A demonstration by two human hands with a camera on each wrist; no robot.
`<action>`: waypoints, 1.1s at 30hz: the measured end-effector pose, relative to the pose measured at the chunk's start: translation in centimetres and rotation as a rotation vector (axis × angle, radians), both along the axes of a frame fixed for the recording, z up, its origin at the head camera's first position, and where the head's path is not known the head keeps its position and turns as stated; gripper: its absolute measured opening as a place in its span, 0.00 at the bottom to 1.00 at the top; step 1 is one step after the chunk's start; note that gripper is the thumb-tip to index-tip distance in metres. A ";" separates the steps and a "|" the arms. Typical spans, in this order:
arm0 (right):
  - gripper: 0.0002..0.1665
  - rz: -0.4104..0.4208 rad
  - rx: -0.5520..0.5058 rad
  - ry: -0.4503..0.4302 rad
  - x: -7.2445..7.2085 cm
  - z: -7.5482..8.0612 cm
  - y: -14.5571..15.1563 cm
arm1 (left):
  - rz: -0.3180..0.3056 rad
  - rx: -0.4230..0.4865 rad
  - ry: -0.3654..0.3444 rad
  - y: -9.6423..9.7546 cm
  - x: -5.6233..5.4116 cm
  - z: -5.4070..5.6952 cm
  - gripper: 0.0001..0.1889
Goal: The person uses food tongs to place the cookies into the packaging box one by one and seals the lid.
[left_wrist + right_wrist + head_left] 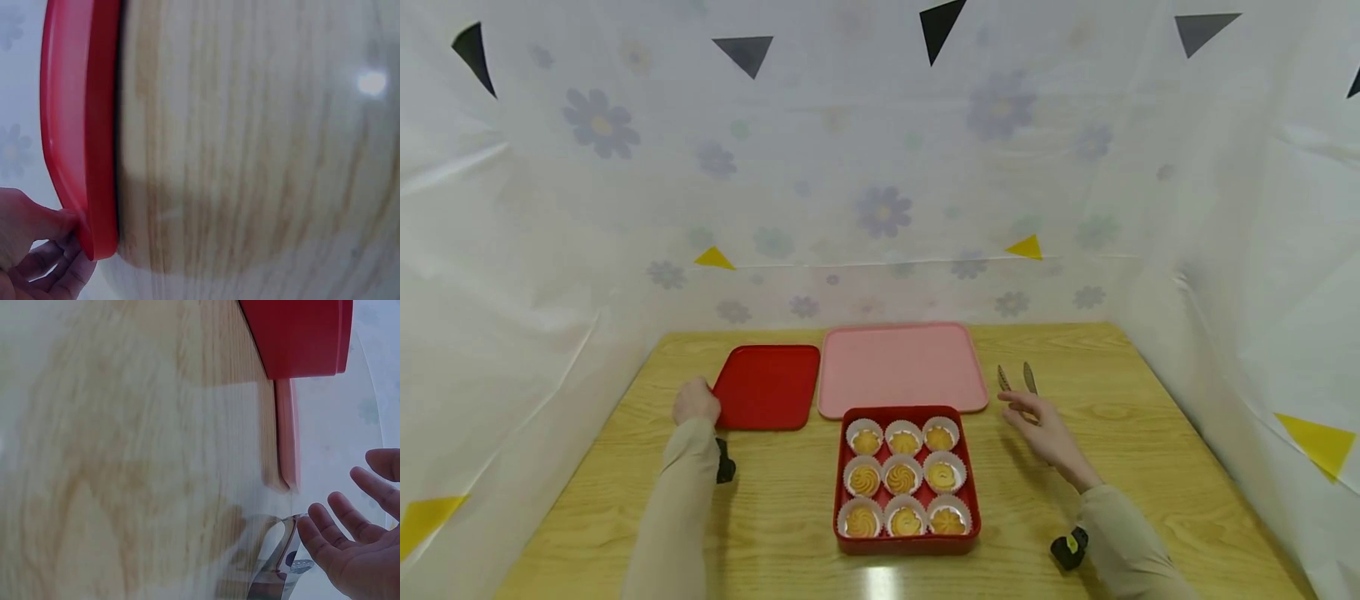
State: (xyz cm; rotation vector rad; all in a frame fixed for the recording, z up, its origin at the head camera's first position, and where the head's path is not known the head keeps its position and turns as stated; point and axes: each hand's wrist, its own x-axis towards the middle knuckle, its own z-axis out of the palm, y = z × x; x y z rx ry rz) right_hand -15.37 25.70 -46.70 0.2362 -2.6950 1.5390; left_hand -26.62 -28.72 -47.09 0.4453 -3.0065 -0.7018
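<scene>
My left hand (695,402) pinches the near left corner of a shallow red lid (767,387) lying at the left. In the left wrist view, the thumb is on the inner side of the lid's rim (102,137) and the fingers are outside it. Over at the right, my right hand (1037,429) is spread above metal tongs (1031,379), holding nothing. That hand partly hides the tongs; their shiny end (278,565) shows beside the fingertips in the right wrist view. Between the hands stands a red box (908,546) of piped cookies (901,478) in white paper cups.
Behind the box lies a pink tray (902,367), next to the red lid. Everything rests on a wood-grain table (782,517). White flower-patterned sheeting (820,167) encloses the back and both sides.
</scene>
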 end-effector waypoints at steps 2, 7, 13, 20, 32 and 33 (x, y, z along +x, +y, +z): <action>0.25 0.004 0.006 0.006 0.0 0.1 -0.1 | 0.003 0.032 0.000 -0.2 0.2 0.2 0.11; 0.24 0.010 0.007 0.015 0.1 0.3 -0.4 | -0.023 0.040 0.023 -0.8 0.6 0.2 0.10; 0.25 0.015 -0.004 0.011 0.0 0.6 -0.6 | -0.032 0.030 0.104 -1.3 1.2 0.8 0.10; 0.26 0.008 0.022 0.014 -0.1 0.9 -0.8 | -0.013 0.099 0.199 -0.8 1.8 2.5 0.18; 0.27 0.044 0.041 -0.034 -1.6 2.4 -2.2 | -0.107 0.206 0.253 4.9 1.6 5.5 0.18; 0.28 0.048 0.029 -0.049 -1.9 2.6 -2.5 | -0.115 0.205 0.260 5.6 1.5 5.7 0.18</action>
